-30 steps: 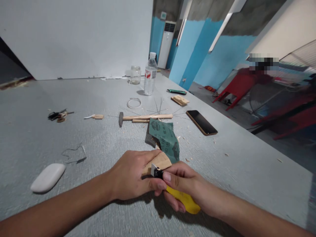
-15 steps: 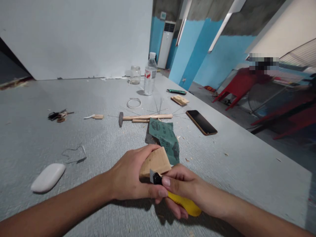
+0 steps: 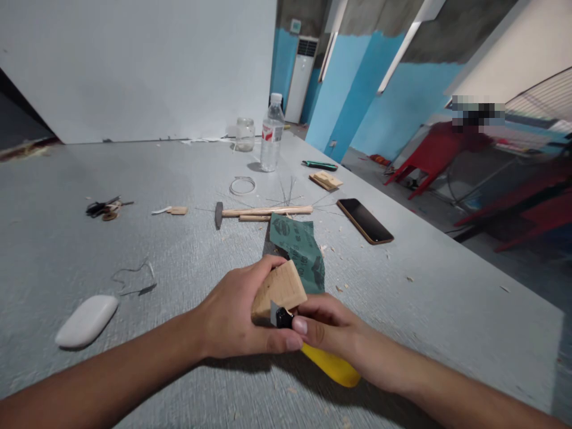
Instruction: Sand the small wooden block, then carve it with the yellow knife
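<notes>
Low in the middle of the head view, my left hand [image 3: 236, 310] grips a pale wooden block [image 3: 280, 289], fingers behind it and thumb along the near side. My right hand [image 3: 333, 333] is wrapped round a carving knife [image 3: 333, 364] with a yellow handle and black collar. Its short flat blade lies against the near left face of the block; the exact contact is hard to make out. Just beyond the block, green sandpaper [image 3: 297, 244] rests on the table, partly hidden by the block and my hands.
A hammer [image 3: 268, 211] lies beyond the sandpaper, among thin wires. To the right are a phone [image 3: 365, 221], wood pieces [image 3: 326, 180] and a green cutter [image 3: 319, 165]. A bottle [image 3: 272, 134] and glass jar [image 3: 244, 134] stand behind. A white mouse-like object [image 3: 87, 322] sits left.
The wooden block and both hands have shifted very slightly up and left, with the block tilted a little. The knife has moved along with them, its blade still at the block.
</notes>
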A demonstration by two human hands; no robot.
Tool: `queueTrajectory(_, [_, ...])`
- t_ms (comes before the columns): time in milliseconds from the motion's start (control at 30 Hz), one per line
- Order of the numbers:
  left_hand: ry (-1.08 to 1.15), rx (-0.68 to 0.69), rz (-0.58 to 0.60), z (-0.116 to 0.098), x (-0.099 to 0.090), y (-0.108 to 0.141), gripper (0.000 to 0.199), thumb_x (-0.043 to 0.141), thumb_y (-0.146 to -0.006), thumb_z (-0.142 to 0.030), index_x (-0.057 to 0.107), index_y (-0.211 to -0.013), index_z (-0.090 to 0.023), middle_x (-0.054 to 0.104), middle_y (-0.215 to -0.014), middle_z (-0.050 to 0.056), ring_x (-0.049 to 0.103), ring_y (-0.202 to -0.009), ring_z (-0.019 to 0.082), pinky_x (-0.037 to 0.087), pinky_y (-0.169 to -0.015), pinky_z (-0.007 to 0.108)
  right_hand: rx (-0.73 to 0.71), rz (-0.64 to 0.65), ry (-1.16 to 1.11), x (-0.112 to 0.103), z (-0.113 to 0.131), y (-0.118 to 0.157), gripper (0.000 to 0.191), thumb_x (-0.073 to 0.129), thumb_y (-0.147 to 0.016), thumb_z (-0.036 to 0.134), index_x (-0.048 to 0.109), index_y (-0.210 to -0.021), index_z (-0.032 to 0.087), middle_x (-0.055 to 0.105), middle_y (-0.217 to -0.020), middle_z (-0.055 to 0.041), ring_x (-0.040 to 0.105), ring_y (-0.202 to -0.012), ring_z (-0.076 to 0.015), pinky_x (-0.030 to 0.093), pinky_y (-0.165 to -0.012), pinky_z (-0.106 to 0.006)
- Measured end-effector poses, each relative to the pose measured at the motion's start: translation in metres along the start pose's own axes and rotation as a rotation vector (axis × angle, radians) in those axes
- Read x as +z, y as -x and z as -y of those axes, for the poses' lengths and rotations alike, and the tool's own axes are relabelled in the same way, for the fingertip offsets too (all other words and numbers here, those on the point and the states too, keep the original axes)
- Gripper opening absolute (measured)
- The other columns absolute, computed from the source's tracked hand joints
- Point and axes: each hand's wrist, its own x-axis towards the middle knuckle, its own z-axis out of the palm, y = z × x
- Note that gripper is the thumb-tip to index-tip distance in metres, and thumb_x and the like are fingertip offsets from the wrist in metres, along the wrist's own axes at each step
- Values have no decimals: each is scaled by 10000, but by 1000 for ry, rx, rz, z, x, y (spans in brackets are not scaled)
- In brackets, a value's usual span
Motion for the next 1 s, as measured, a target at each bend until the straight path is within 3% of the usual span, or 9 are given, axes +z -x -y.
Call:
queueTrajectory(167, [-32,19,20,4,1,0,828,818,-683,-638,465,-1348,-295,653,-958,-17,578,-760,164,407,-661,263,-77,65,8,2,1,-2,362,697,-933,480,680,-963,119,546,-875,2,470,-779,-50,378,-711,-162])
queueTrajectory(467, [-96,-13,41,3,1,1,835,778,-683,-717,501,-1330,-267,669,-936,-3,587,-758,184,379,-652,270,-111,86,49,1,1,-3,341,663,-959,457,683,-962,117,543,-865,2,465,-773,-53,375,-704,-166])
queueTrajectory(1000, [-16,60,75,4,0,-1,934,777,-620,-820,513,-1318,-258,675,-932,-2,602,-755,176,430,-666,270,-201,186,45,-2,1,-7,265,786,-830,347,736,-924,104,563,-858,-7,501,-806,-89,389,-751,-213])
